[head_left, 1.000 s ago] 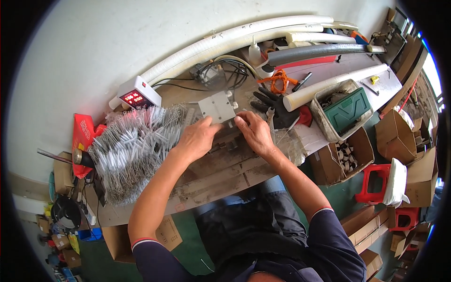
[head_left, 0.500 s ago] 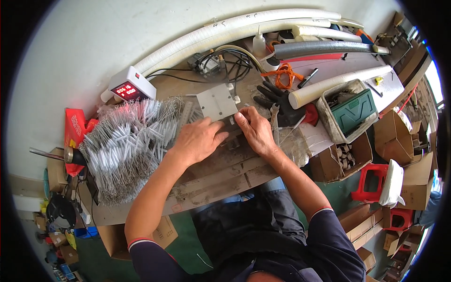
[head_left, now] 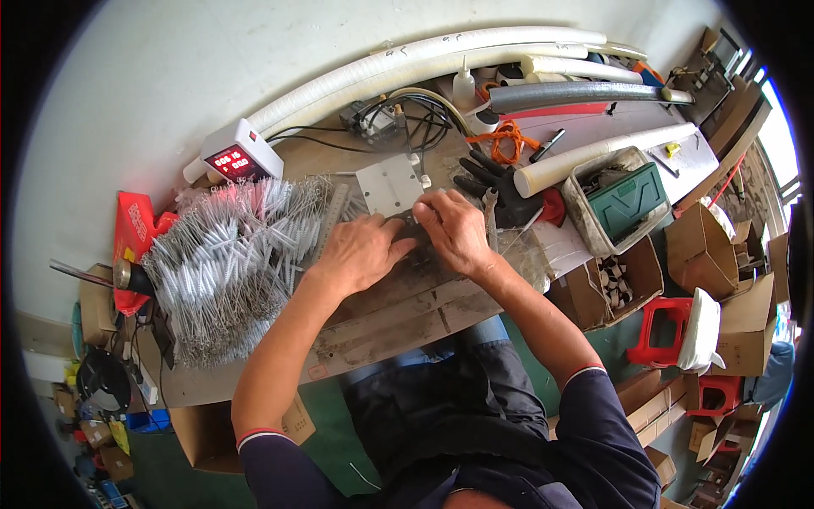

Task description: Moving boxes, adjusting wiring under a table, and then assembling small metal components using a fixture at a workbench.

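My left hand (head_left: 360, 252) lies at the near edge of a pale metal plate (head_left: 388, 184) with several small holes. Its fingers curl forward and its thumb sticks out to the right. Beside it my right hand (head_left: 454, 233) is bent with its fingers pressed together over a dark fixture (head_left: 413, 232) below the plate. Whatever the fingertips grip is too small or hidden to make out. Left of the hands lies a large pile of small twisted-wire brushes (head_left: 237, 263) with white bristles. A ruler (head_left: 332, 219) lies between the pile and the plate.
A box with a red digital display (head_left: 242, 153) stands behind the brushes. Black gloves (head_left: 500, 191), a white tube (head_left: 606, 159) and a tub (head_left: 583, 212) with a green case lie to the right. Cables (head_left: 424, 119) coil at the back. Cartons and a red stool (head_left: 660, 327) stand beyond the table.
My right hand has shifted left, closer to my left hand, and its fingers have curled further over the fixture. My left hand stays nearly in place. The whole view has shifted slightly.
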Tool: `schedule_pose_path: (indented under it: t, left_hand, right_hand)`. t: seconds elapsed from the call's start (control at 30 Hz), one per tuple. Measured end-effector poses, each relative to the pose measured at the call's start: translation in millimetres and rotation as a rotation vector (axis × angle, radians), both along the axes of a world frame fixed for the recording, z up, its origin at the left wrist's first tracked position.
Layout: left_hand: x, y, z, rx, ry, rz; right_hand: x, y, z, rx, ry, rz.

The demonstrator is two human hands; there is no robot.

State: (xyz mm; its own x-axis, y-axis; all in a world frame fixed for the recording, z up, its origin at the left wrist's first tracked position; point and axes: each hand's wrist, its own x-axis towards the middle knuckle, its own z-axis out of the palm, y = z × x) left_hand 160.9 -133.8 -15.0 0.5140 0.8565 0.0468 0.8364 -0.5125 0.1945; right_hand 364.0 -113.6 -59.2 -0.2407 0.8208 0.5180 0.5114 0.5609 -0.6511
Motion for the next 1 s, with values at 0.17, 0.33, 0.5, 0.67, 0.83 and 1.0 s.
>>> schedule_pose_path:
  t: [0.17, 0.33, 0.5, 0.67, 0.83, 1.0]
  left_hand:
    - [-9.2, -14.0, -22.1, 0.169, -0.333, 0.088]
    - [-10.4, -23.9, -30.0, 0.126, -0.559, 0.322]
    - [-6.1, -19.6, -45.1, 0.080, -0.615, 0.379]
    - [-4.2, -12.3, -60.2, 0.288, -0.659, 0.311]
    - [0.1, 0.3, -38.7, 0.299, -0.417, 0.083]
    - [6.4, 13.5, -8.4, 0.171, -0.042, -0.051]
  right_hand:
    - [6.0, 7.5, -3.5, -0.305, 0.282, -0.154]
    - [13.3, 16.7, -13.0, -0.390, 0.185, -0.139]
    - [12.8, 16.7, -20.0, -0.307, 0.172, -0.104]
    - [4.4, 13.9, -12.8, -0.437, 0.267, -0.054]
    - [7.4, 14.1, -14.5, -0.472, 0.225, -0.079]
    - [6.7, 14.5, -22.1, -0.474, 0.249, -0.088]
